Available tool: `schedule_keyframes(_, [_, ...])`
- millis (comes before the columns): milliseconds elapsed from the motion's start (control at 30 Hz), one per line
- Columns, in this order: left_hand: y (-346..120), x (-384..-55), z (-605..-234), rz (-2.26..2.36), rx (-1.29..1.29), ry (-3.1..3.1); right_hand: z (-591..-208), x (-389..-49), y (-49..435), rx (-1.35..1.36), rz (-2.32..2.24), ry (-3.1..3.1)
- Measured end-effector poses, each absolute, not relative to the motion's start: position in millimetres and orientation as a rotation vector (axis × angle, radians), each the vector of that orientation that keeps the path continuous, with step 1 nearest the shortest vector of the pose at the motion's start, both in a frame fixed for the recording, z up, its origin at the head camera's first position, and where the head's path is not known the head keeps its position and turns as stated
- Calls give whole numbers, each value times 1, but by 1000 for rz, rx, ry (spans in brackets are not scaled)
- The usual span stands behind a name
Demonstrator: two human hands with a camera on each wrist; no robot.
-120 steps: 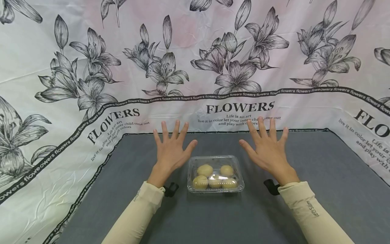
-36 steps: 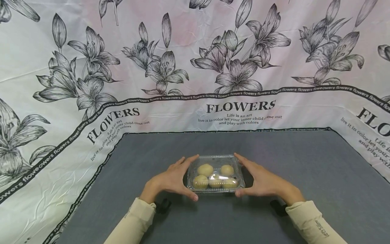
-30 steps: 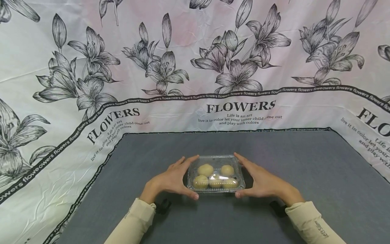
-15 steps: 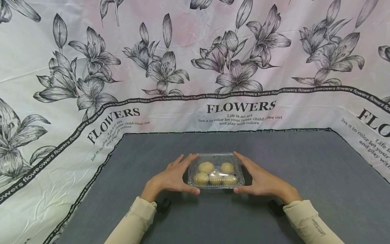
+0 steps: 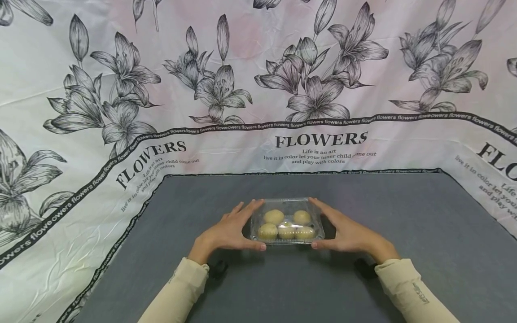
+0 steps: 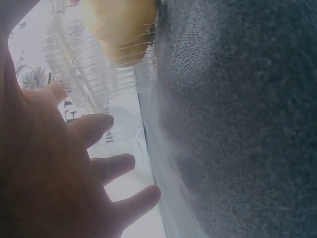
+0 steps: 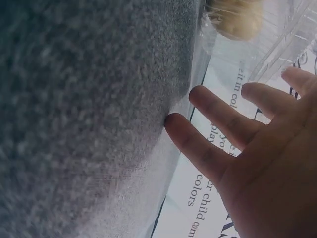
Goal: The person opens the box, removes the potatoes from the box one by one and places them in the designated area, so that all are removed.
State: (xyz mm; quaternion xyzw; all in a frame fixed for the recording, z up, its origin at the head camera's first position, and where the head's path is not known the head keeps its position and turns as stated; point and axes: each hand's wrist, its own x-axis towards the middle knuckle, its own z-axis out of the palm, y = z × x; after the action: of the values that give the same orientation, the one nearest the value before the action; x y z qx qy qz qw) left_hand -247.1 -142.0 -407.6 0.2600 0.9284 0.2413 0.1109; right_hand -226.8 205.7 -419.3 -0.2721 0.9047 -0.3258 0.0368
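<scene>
Holding a clear plastic rectangular lidded container [image 5: 288, 205] at its two ends: one left hand [image 5: 229, 234] and one right hand [image 5: 348, 233], each gripping with the thumb at the near edge and the forefinger at the far corner. Location of container: over the middle of a dark grey, matte-surfaced counter [image 5: 258, 287], between the hands. Contents: five pale yellow, rounded pieces [image 5: 274, 217], two at the back, three in front.

Obscured: the middle front piece, partly veiled by glare on the lid; the container's short ends, partly covered by the hands; its underside, out of sight, so that contact with the counter cannot be told. Both wrist views cut the container off at the top and blur the pieces; the remaining fingers there reach forward, spread apart. Two small black fittings [image 5: 218, 269] at the wrists, half hidden by cream sleeves [image 5: 177, 285]; lettering on the right sleeve, hard to read. Behind: a white and pink cloth printed with black lilies [image 5: 220, 92], cropped at the frame edges.

Changes: four seconds ago both hands stood spread and clear of the container; now they grip it. Against half a second ago, container and hands sit slightly higher in the head view; the pieces keep their arrangement.
</scene>
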Motion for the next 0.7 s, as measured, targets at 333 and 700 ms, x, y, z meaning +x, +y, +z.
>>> schedule_keyframes(333, [-141, -249, -409, 705, 820, 2770, -420, -229, 208, -861, -993, 2792])
schedule_keyframes(700, [-142, -247, -416, 731, 843, 2770, -421, -224, 205, -899, -962, 2813])
